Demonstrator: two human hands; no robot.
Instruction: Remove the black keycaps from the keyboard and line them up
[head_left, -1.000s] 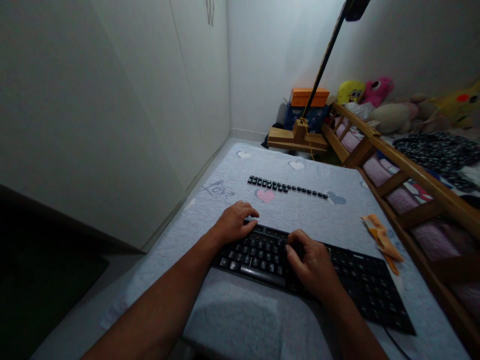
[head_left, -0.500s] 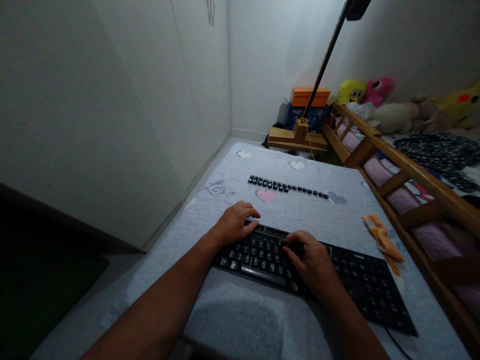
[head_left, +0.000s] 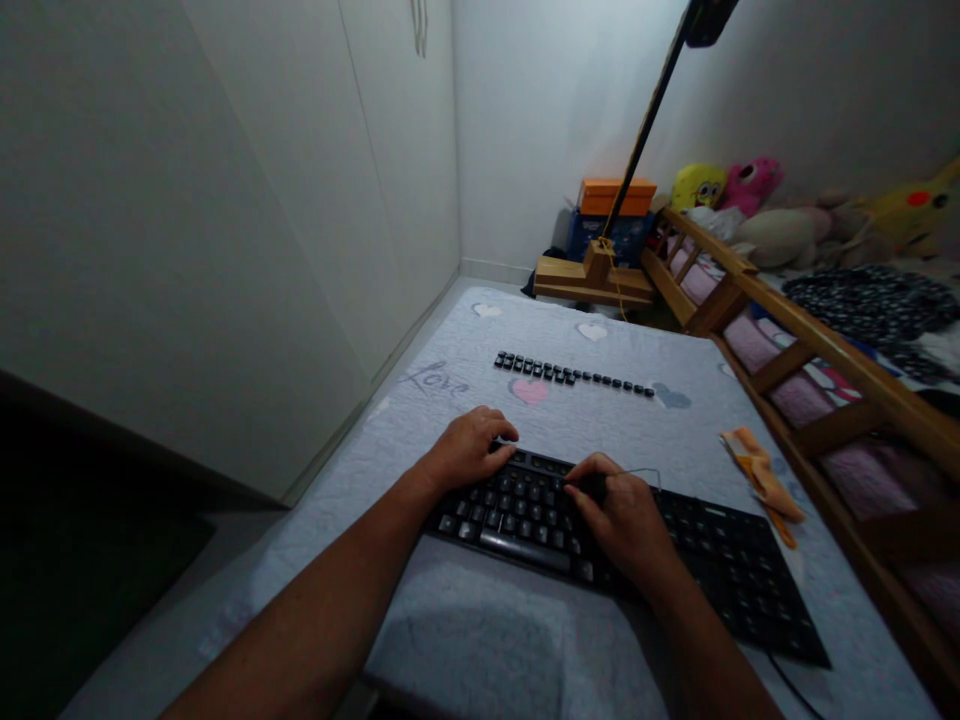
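Observation:
A black keyboard (head_left: 525, 555) lies at a slant on the quilted cloth in front of me. My left hand (head_left: 474, 447) grips its upper left edge, thumb on top and fingers over the back. Over the right part of the letter keys, my right hand (head_left: 619, 510) is closed in a pinch on a wire keycap puller (head_left: 645, 470). Only the puller's thin bent wire shows behind the knuckles; its end at the keys is hidden by my fingers. Beyond the keyboard, several loose black keycaps (head_left: 574, 378) are lined up, in two rows on the left and one on the right.
An orange cloth item (head_left: 761, 470) lies right of the keyboard. A wooden bed rail (head_left: 810, 350) borders the right side, and a white wardrobe (head_left: 300, 200) the left. At the far end stands a wooden stand base (head_left: 592, 275) with a black pole. A cable (head_left: 791, 685) leaves the keyboard's near side.
My right hand has turned slightly, and the puller's wire now stands up more clearly behind it. My left hand stays on the keyboard edge. The view has shifted a little.

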